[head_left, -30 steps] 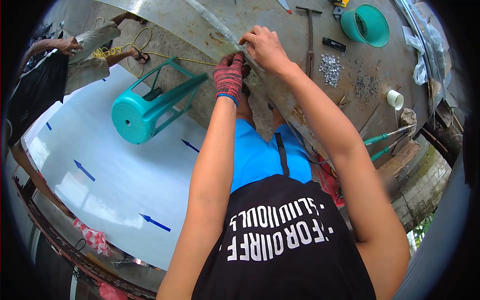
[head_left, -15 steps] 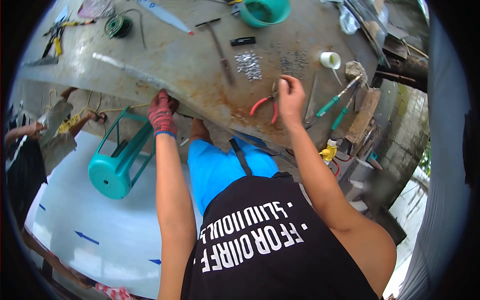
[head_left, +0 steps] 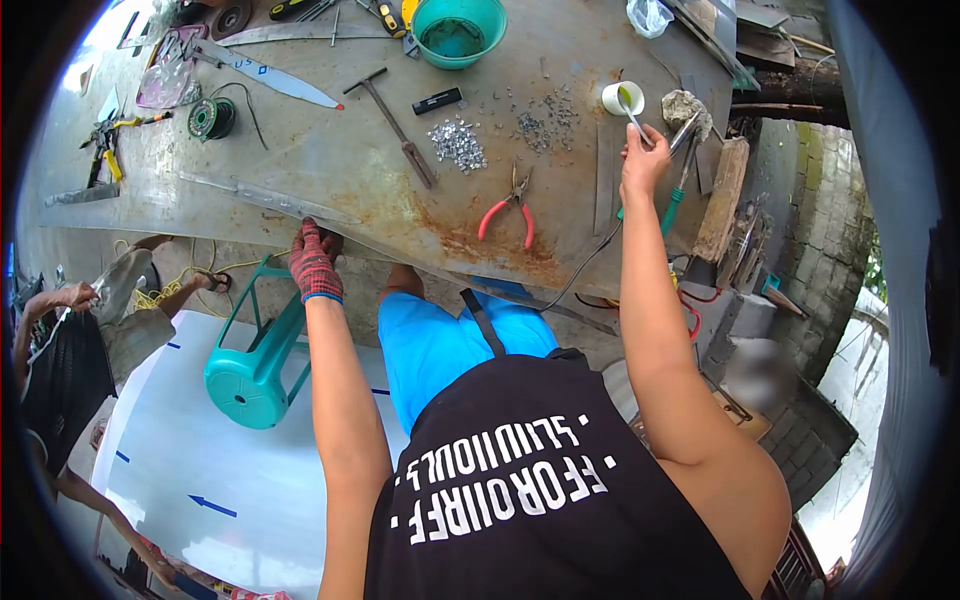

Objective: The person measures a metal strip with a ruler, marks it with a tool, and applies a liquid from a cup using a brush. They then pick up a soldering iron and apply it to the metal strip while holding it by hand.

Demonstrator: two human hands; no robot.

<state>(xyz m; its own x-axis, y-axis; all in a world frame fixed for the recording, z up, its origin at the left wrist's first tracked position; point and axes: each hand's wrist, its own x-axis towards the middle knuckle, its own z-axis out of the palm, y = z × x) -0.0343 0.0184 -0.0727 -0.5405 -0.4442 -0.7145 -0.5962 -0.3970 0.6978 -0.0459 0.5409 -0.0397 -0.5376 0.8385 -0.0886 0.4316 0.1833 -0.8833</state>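
Note:
My right hand (head_left: 645, 165) is bare and closed on a thin pale stick (head_left: 632, 117), whose far end dips into a small white cup (head_left: 612, 98) with something greenish inside. Near that hand lie a soldering iron with a green handle (head_left: 673, 211) and a whitish lump (head_left: 687, 112). My left hand (head_left: 317, 262), in a red knitted glove, has its fingers closed over the table edge, beside a long flat translucent strip (head_left: 250, 193). Red-handled pliers (head_left: 508, 207) lie spread on the table, below a pile of small shiny metal pieces (head_left: 458, 146) and scattered darker bits (head_left: 545, 122).
On the metal table (head_left: 330, 130) are a T-shaped tool (head_left: 400, 130), a black cylinder (head_left: 437, 101), a green bowl (head_left: 458, 60), a wire spool (head_left: 211, 118) and a long blade (head_left: 270, 75). Below stand a green stool (head_left: 245, 385) and another person (head_left: 75, 340) at left.
My right hand has left the area by the pliers, moved right and up, and now holds the stick in the cup. The view has shifted; my left hand stays at the table edge.

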